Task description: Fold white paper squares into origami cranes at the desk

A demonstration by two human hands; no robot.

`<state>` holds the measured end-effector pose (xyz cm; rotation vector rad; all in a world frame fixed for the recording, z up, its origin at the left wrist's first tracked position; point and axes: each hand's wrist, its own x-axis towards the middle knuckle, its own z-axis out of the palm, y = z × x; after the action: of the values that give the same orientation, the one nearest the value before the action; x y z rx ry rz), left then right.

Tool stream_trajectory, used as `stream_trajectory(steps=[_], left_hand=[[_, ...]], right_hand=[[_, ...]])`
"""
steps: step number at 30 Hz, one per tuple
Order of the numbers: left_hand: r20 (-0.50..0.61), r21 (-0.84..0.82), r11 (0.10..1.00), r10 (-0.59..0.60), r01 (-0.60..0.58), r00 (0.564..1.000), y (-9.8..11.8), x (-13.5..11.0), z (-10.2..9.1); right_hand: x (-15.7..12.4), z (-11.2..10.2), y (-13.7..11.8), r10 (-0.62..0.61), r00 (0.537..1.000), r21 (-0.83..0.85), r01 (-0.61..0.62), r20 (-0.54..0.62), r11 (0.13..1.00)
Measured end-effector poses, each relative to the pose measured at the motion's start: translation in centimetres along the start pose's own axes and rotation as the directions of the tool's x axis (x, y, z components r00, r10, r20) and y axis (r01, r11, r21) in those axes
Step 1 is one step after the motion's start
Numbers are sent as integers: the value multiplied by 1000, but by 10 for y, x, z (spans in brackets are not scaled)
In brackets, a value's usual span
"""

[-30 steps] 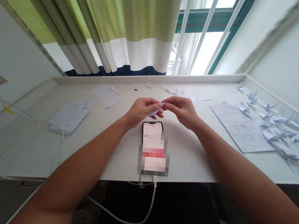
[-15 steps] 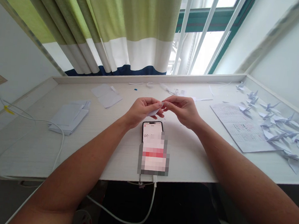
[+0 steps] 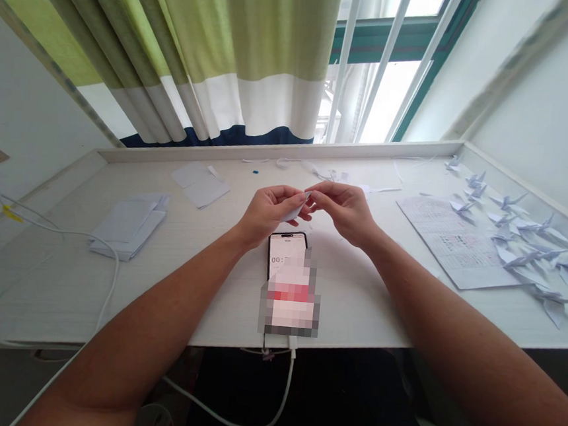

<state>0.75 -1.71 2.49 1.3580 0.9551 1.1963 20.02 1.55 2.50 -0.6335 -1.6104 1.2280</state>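
Note:
A small piece of folded white paper is held up between my hands, above the far end of the phone. My left hand pinches it between thumb and fingers. With thumb and index finger, my right hand grips its upper right tip. Fingers cover much of the paper, so its full shape is hidden. Just below lies a phone showing a timer, partly blurred out, with a white cable plugged into its near end.
Several folded paper cranes stand on the right, some on a printed sheet. A stack of white paper lies at left beside a looping cable. Loose sheets and a small blue piece lie farther back, before the curtain.
The view has shifted very slightly. Both hands stay in nearly the same place, still pinching the folded paper, with only a slight change in its angle.

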Motion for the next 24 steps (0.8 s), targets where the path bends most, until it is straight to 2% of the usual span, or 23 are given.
stream_trajectory(steps=[11, 16, 24], left_hand=[[-20, 13, 1000, 22, -22, 1000, 1, -2, 5], [-51, -9, 1000, -7, 7, 999, 1, -2, 8], [-81, -28, 1000, -5, 3, 997, 2, 0, 9]], right_hand=[[0, 0, 1, 21, 1000, 4, -21, -18, 1000], [1, 2, 3, 32, 998, 2, -31, -48, 1000], [2, -1, 1, 62, 998, 112, -59, -27, 992]])
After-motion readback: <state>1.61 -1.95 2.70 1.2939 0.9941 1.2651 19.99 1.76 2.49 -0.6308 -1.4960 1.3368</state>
